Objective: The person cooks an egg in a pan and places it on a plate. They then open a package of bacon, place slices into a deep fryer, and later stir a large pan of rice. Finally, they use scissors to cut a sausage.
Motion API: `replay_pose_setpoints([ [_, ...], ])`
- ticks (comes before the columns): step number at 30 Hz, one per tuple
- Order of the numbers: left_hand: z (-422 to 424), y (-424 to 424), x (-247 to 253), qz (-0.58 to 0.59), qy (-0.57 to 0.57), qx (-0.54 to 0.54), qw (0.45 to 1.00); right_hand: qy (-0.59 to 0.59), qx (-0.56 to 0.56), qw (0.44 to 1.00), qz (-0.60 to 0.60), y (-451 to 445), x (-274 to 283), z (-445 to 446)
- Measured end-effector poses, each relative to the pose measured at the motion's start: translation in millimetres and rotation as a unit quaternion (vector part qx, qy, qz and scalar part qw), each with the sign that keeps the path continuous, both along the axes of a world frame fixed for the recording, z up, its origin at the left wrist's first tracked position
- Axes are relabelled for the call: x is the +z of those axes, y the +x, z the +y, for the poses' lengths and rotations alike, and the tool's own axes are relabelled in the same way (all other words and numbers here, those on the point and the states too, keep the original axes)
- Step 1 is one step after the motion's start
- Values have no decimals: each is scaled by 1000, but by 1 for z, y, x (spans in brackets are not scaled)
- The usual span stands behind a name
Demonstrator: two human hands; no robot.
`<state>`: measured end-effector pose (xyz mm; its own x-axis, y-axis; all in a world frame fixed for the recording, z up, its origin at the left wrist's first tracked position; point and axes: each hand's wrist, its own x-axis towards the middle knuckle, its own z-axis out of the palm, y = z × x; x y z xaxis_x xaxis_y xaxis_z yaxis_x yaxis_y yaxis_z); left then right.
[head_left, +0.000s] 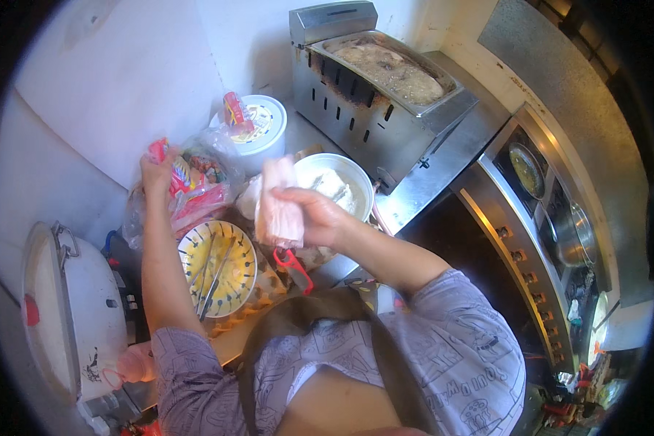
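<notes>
My left hand (pixel 157 173) grips the top of a red and yellow plastic packet (pixel 181 173) that lies among clear plastic bags. In my right hand (pixel 319 213) is a pale pink folded bundle (pixel 280 215), held upright; blur leaves its material unclear. Just behind this hand, a white bowl (pixel 371 193) contains white powder or batter. Between my forearms sits a patterned plate (pixel 250 261) coated in yellow liquid like beaten egg, with metal tongs (pixel 218 278) resting across it. A red handle (pixel 295 271) sticks out below the bundle.
At the back, a steel deep fryer (pixel 354 92) is full of bubbling oil (pixel 389 68). A lidded white bucket (pixel 272 128) carries a red packet (pixel 235 111). Egg cartons (pixel 270 289) lie under the plate. A large white cooker (pixel 92 321) stands left; a stove (pixel 501 212) with pans is right.
</notes>
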<state>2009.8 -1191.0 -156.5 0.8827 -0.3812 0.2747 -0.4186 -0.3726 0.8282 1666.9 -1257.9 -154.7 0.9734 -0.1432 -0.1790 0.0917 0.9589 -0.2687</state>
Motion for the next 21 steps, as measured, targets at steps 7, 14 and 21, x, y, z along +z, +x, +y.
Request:
replay_pose_setpoints([
  [7, -32, -148, 63, -101, 4, -223, 970, -33, -172, 982, -66, -97, 38, -47],
  [14, -69, -370, 120, -79, -3, -502, 861, -25, -252, 961, -111, -184, 58, -72],
  [21, -116, -469, 114, -127, 14, -564, 815, -33, -405, 893, -192, -253, 45, -98],
])
